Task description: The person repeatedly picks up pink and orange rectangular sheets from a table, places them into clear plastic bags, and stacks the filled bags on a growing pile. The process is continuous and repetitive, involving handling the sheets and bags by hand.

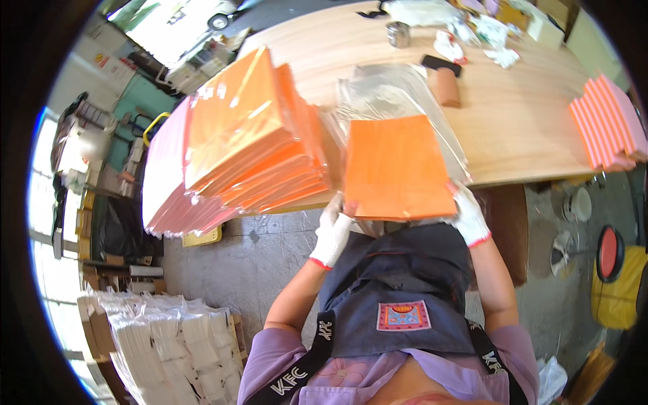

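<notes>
Between my two white-gloved hands is a stack of orange paper [398, 165], its near edge at the table's front. My left hand [331, 231] grips the near left corner, the thumb over the top. My right hand [469, 214] is closed on the near right corner. Under and beyond the paper lies a pile of clear plastic bags [381, 88]. To the left rises a tall pile of orange paper packs [236, 128] in clear wrap. Beside that pile, farther left, stand wrapped pink packs [162, 172].
On the wooden table [513, 128] are a brown block [448, 88], a dark phone-like object [442, 65] and a metal tin [398, 34]. Pink and orange stacks [607, 125] stand at its right end. A wrapped white pile [172, 344] is on the floor, lower left.
</notes>
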Available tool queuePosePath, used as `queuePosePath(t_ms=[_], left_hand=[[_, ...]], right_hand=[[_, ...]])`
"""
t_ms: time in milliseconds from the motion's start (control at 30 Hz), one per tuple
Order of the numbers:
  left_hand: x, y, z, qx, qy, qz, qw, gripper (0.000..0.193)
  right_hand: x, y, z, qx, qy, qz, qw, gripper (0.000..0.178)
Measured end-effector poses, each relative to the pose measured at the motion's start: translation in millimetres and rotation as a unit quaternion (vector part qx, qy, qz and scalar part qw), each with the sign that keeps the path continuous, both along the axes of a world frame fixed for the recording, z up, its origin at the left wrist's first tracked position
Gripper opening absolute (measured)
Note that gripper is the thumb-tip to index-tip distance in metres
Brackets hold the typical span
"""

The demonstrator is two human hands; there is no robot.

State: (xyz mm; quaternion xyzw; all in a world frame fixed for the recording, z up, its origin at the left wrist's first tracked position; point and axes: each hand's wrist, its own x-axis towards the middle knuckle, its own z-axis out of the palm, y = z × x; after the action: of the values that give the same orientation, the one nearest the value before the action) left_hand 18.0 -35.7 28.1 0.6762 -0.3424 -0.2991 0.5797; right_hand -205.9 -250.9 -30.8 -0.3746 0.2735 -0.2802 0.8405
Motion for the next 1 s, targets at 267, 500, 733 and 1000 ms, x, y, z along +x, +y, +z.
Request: queuePosePath(t_ms=[267, 500, 733, 1000], left_hand=[[-12.7, 45.4, 116.3, -0.072, -0.307, 0.023, 0.949, 0.032], [70.0, 78.8, 181.0, -0.126, -0.261, 0.248, 0.924, 0.033], [184.7, 117.1, 190.3, 0.222, -0.719, 0.325, 0.573, 0.040], [110.2, 93.4, 157.2, -0.122, -0.636, 0.357, 0.673, 0.054]], right_hand=[[3.2, 30.2, 68.9, -0.046, -0.119, -0.003, 0.992, 0.049], [161.3, 29.0, 178.9, -0.233, -0.154, 0.101, 0.955, 0.049], [269.8, 26.1, 247.8, -0.463, 0.069, 0.262, 0.844, 0.028], [183.3, -80.3, 190.6, -0.437, 0.047, 0.081, 0.894, 0.037]])
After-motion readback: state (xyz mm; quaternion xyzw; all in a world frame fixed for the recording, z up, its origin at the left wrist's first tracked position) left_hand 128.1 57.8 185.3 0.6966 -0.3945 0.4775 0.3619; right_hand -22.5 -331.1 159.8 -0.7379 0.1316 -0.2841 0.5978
